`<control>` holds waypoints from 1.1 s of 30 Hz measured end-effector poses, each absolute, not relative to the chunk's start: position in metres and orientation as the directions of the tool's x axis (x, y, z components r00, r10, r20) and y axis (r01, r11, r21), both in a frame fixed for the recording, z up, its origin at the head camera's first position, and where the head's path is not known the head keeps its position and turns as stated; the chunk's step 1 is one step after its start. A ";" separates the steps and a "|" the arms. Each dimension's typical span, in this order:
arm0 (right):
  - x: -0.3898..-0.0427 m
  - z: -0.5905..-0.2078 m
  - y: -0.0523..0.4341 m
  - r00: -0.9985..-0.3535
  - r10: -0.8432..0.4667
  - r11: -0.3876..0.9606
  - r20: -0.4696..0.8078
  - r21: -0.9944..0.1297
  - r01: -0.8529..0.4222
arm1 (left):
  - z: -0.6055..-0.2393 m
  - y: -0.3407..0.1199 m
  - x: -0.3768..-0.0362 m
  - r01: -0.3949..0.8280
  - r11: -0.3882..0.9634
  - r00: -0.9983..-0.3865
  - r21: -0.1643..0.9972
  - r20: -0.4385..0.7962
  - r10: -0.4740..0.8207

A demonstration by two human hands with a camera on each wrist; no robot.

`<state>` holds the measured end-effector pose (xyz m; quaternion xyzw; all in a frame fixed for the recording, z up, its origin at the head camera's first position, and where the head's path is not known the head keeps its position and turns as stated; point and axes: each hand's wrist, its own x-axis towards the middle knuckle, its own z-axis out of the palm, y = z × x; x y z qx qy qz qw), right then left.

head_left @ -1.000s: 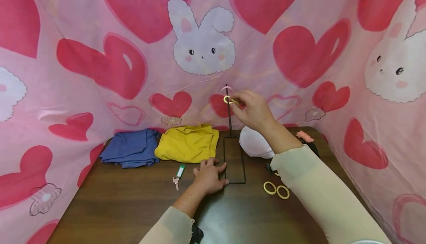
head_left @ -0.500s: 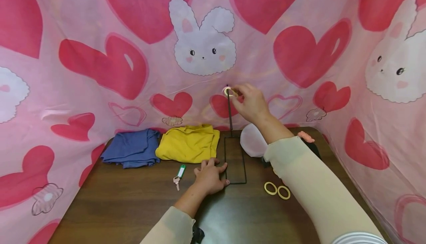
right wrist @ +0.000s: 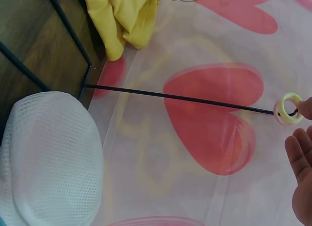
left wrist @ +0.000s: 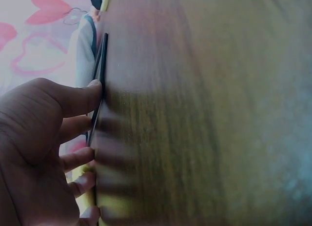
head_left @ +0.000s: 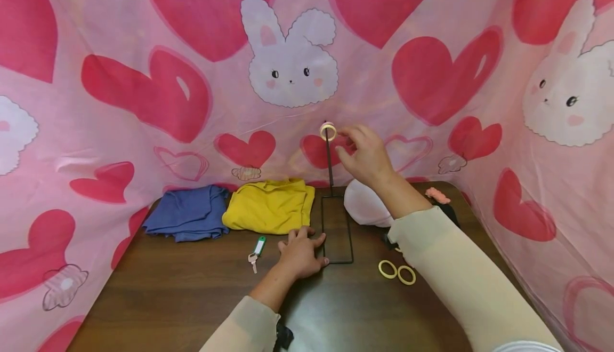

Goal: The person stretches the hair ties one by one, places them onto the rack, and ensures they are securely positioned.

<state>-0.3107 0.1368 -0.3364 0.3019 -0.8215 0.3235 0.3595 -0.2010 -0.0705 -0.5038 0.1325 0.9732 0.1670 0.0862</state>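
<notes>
A black wire stand [head_left: 330, 168] rises from a rectangular wire base [head_left: 352, 237] on the table. At its top hang a yellow ring [head_left: 328, 138] and a pink ring [right wrist: 277, 113], close together. My right hand [head_left: 366, 157] is just right of the rings, thumb and fingers parted with nothing between them. In the right wrist view the thumb [right wrist: 306, 109] is right by the yellow ring; whether it touches is unclear. My left hand [head_left: 299, 256] lies spread on the table, its thumb and fingers against the left side of the base, as the left wrist view also shows.
Two yellow rings [head_left: 397, 273] lie right of the base, with another partly hidden by the right sleeve. A white mesh item [head_left: 364, 205] sits behind. Left are a yellow cloth [head_left: 271, 207], a blue cloth [head_left: 189, 214] and a key with green tag [head_left: 256, 253]. Pink curtains surround the table.
The yellow ring has moved up the stand to the pink ring at the top. My right hand has let go of it and drawn slightly right. The left hand stays put.
</notes>
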 end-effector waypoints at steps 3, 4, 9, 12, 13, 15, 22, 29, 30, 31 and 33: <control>-0.304 -0.340 0.142 -0.547 -0.264 0.597 0.794 -0.311 -0.740 | -0.504 -0.071 -0.201 0.224 0.908 -0.951 0.354 -0.125 0.283; -0.301 -0.341 0.145 -0.549 -0.260 0.596 0.794 -0.315 -0.738 | -0.504 -0.071 -0.201 0.223 0.909 -0.951 0.353 -0.126 0.283; -0.288 -0.348 0.159 -0.558 -0.239 0.590 0.795 -0.337 -0.734 | -0.505 -0.070 -0.202 0.222 0.912 -0.952 0.344 -0.127 0.280; -0.281 -0.354 0.170 -0.559 -0.244 0.590 0.792 -0.336 -0.734 | -0.505 -0.069 -0.202 0.223 0.911 -0.952 0.346 -0.126 0.281; -0.279 -0.357 0.174 -0.559 -0.248 0.590 0.791 -0.334 -0.735 | -0.505 -0.069 -0.202 0.223 0.911 -0.952 0.347 -0.125 0.281; -0.275 -0.362 0.181 -0.565 -0.258 0.593 0.784 -0.334 -0.733 | -0.506 -0.069 -0.202 0.225 0.910 -0.951 0.348 -0.123 0.282; -0.261 -0.381 0.204 -0.579 -0.297 0.586 0.760 -0.334 -0.738 | -0.506 -0.069 -0.201 0.225 0.912 -0.952 0.342 -0.120 0.280; -0.248 -0.410 0.225 -0.631 -0.334 0.614 0.700 -0.346 -0.710 | -0.505 -0.069 -0.201 0.217 0.910 -0.953 0.354 -0.124 0.276; -0.247 -0.415 0.228 -0.636 -0.346 0.616 0.690 -0.344 -0.709 | -0.504 -0.069 -0.201 0.217 0.910 -0.953 0.354 -0.124 0.276; -0.245 -0.420 0.230 -0.642 -0.360 0.614 0.677 -0.346 -0.709 | -0.504 -0.069 -0.201 0.217 0.910 -0.953 0.353 -0.124 0.276; -0.243 -0.431 0.236 -0.654 -0.393 0.609 0.646 -0.350 -0.712 | -0.505 -0.069 -0.201 0.217 0.911 -0.954 0.350 -0.124 0.275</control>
